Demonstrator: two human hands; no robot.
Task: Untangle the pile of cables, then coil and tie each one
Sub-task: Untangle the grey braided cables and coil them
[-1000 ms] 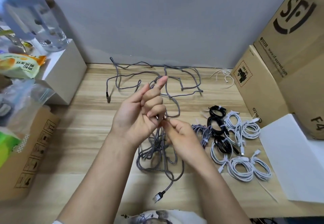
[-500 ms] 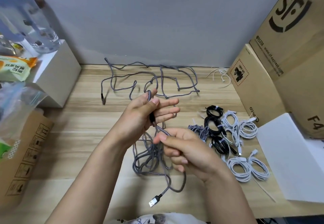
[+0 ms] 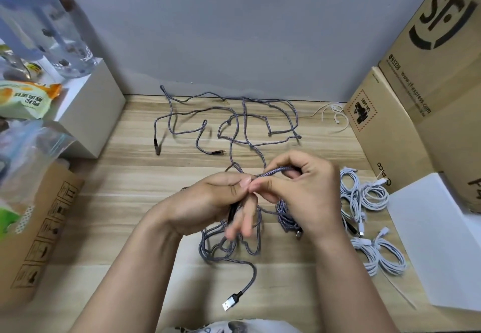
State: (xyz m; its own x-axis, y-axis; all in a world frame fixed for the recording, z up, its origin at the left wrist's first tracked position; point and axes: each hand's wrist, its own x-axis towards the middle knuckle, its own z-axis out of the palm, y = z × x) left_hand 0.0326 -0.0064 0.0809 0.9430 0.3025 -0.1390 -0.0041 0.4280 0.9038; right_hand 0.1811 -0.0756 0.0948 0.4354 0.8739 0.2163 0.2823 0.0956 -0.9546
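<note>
A grey braided cable point(image 3: 229, 252) lies in loose loops on the wooden table point(image 3: 130, 202), its USB plug point(image 3: 229, 304) near the front edge. My left hand point(image 3: 208, 202) pinches this cable between thumb and forefinger. My right hand point(image 3: 304, 189) grips a doubled stretch of the same cable, right beside the left thumb. More grey cable point(image 3: 234, 121) sprawls tangled toward the back wall. A small coiled grey bundle point(image 3: 285, 215) sits partly hidden under my right hand.
Several coiled white cables point(image 3: 374, 228) lie at the right, with loose white ties point(image 3: 333, 113) at the back. Cardboard boxes point(image 3: 416, 98) and a white sheet point(image 3: 437, 241) stand at the right. A white box point(image 3: 88, 108), bags and a carton point(image 3: 39, 241) crowd the left.
My right hand has risen from below and now grips the doubled cable beside the left thumb. My left hand has dropped and turned, its fingers pointing downward.
</note>
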